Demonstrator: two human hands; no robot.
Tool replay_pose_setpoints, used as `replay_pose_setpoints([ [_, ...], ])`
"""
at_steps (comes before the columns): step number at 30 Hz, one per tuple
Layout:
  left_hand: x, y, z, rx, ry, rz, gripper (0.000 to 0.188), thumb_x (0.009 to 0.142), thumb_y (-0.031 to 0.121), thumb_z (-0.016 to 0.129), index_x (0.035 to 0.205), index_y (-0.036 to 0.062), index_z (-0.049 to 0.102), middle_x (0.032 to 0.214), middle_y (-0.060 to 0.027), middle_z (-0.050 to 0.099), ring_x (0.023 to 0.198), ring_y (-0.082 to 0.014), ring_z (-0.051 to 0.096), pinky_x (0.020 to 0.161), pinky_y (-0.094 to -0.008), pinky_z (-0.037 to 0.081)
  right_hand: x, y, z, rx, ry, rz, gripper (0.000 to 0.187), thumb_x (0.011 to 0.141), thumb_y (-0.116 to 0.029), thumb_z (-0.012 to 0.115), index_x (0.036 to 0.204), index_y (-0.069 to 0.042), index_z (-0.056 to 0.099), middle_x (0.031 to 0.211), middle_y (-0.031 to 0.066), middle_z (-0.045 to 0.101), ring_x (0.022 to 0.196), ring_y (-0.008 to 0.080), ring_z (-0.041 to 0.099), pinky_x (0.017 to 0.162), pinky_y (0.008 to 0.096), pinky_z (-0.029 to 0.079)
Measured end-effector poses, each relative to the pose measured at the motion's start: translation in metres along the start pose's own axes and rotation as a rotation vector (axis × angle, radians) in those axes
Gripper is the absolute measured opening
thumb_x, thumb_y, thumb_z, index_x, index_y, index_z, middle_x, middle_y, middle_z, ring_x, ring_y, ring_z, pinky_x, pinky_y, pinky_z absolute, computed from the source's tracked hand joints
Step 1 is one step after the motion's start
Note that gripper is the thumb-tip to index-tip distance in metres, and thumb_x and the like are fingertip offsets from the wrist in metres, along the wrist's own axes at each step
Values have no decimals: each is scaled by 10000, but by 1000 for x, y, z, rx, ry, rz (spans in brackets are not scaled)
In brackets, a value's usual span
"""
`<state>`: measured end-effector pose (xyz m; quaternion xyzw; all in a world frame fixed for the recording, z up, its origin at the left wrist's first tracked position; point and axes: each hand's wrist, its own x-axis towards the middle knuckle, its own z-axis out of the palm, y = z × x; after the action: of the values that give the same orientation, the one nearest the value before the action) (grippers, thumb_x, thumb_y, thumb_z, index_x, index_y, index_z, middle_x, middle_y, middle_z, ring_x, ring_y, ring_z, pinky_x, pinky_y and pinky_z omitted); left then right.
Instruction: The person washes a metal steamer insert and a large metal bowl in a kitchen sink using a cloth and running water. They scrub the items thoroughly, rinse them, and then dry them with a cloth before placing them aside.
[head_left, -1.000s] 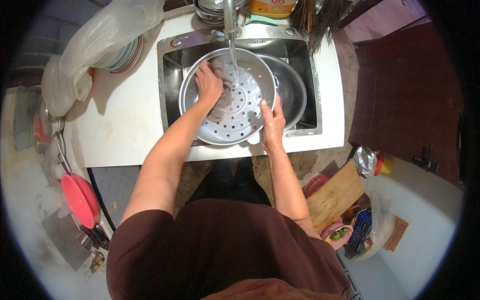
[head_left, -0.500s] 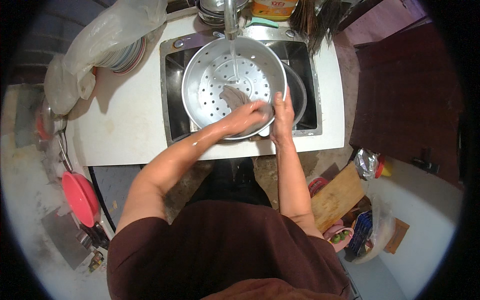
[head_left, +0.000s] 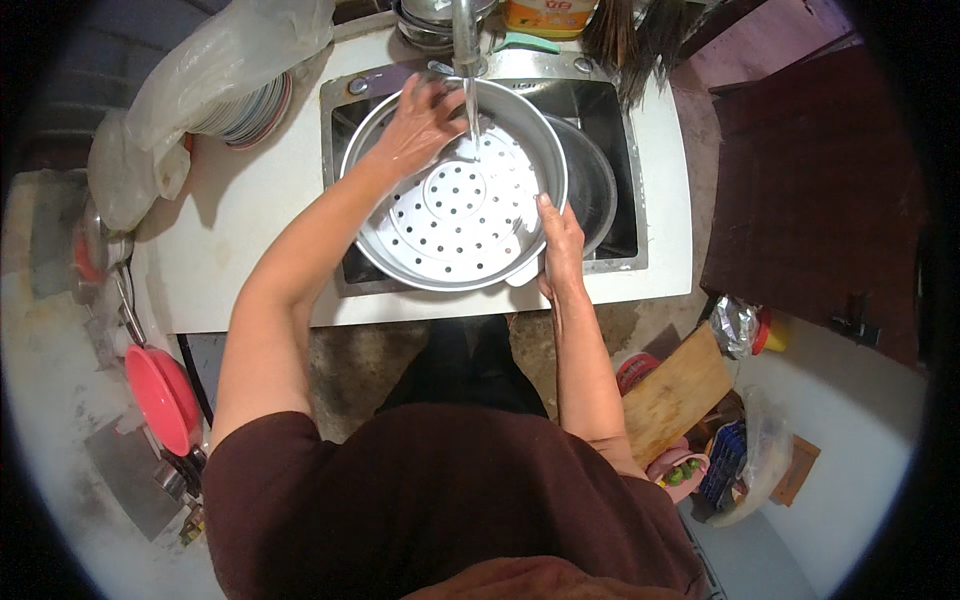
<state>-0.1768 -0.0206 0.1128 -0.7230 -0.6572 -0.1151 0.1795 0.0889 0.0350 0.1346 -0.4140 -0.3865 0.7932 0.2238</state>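
Observation:
A round metal steamer pot (head_left: 455,235) with a bottom full of holes is tilted over the sink, under a thin stream of water from the faucet (head_left: 465,45). My right hand (head_left: 563,245) grips its right rim, thumb on top and fingers beneath, close to a small side handle (head_left: 525,272). Against the inner wall at the far left, my left hand (head_left: 420,125) is bent with its fingers curled near the rim. Those fingers are slightly blurred and mostly cover the grey cloth pressed there.
Behind the steamer, a dark round pan (head_left: 590,190) sits in the steel sink (head_left: 628,215). Stacked plates (head_left: 255,110) under a plastic bag (head_left: 225,65) stand on the white counter (head_left: 250,250). Bowls (head_left: 425,35), a yellow-orange jug (head_left: 550,15) and brushes (head_left: 630,45) line the back.
My left hand has gone from the near right wall to the far left wall, and the cloth has left the bottom. The steamer has shifted slightly left and tipped, with my right hand still on its rim.

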Motion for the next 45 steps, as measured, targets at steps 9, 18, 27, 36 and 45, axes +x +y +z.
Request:
replay_pose_setpoints([
  [9,33,98,44,-756,307,-527,99,750,12,531,841,23,568,901,-143,537,904,-346,518,819,-444,408,24,32,8,-53,25,-17,626,915,-327,628,1426,-38,412,1249,127,557,1121,196,519,969,326,407],
  [18,-33,98,-59,-1219,-362,-118,83,838,16,468,900,33,521,1138,-132,595,964,-280,560,876,-410,426,34,9,-23,73,42,-59,628,928,-351,600,1416,-11,399,1299,144,527,1191,227,483,998,365,383],
  [27,-17,87,-108,-1083,-793,-247,273,791,163,662,984,63,497,901,-94,551,922,-265,545,846,-393,425,46,-13,-17,-164,72,190,766,907,-514,560,1404,35,363,1337,222,473,1206,289,496,1001,402,409],
  [36,21,12,-100,-1448,-909,-381,393,613,99,835,947,64,630,909,25,569,878,-90,515,788,-264,429,26,-69,-9,-1057,-325,-806,375,850,-381,640,937,-19,686,999,161,641,993,282,571,878,378,417],
  [45,15,-18,-93,-1652,233,-807,287,682,-64,742,873,88,593,848,32,510,787,-76,498,767,-238,449,20,-79,10,-878,-191,-396,381,828,-377,680,757,-2,679,594,102,578,568,178,509,576,329,420],
])
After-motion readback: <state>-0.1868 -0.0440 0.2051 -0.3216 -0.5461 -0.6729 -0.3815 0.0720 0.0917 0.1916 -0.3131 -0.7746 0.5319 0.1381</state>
